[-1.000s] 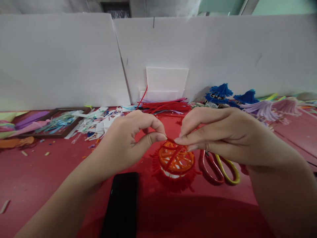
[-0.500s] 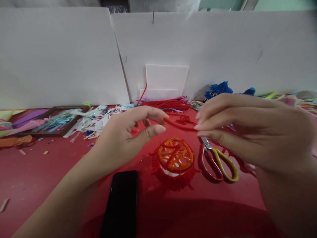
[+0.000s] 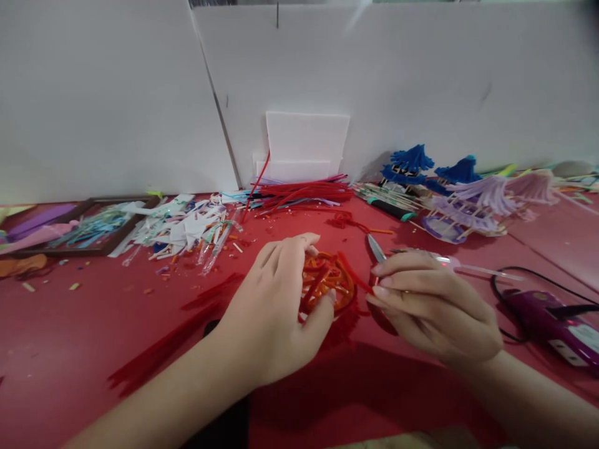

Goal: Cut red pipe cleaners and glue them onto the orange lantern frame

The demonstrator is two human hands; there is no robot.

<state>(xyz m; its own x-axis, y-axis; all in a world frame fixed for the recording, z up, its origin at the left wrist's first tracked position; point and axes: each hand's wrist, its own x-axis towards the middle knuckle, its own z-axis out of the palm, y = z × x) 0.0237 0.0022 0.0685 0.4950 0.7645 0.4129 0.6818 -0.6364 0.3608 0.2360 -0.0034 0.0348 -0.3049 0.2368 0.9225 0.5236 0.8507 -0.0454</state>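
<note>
My left hand (image 3: 274, 312) reaches over a round piece (image 3: 345, 288) of orange and red pipe cleaners. Its thumb rests on the near side and its fingers curl round the far left side. Red fringe spreads below the piece, partly hidden by the hand. To the right, my right hand (image 3: 433, 305) pinches a short red pipe cleaner (image 3: 353, 274), whose free end lies at the piece's right rim. Behind these fingers the scissors (image 3: 375, 248) show only their blades and a bit of red handle. My left forearm covers most of a black phone (image 3: 229, 415).
Bundled red pipe cleaners (image 3: 304, 193) lie at the back before white boards (image 3: 307, 140). Scraps (image 3: 187, 227) and a brown frame (image 3: 93, 249) sit left. Blue (image 3: 414, 159) and lilac pipe-cleaner models (image 3: 482, 193) stand back right, near a purple glue gun (image 3: 552, 321) with a black cord.
Both hands have come down to the round piece, the right one carrying the red pipe cleaner. My left hand has gone from half-open in the air to gripping the piece. The view has tilted down.
</note>
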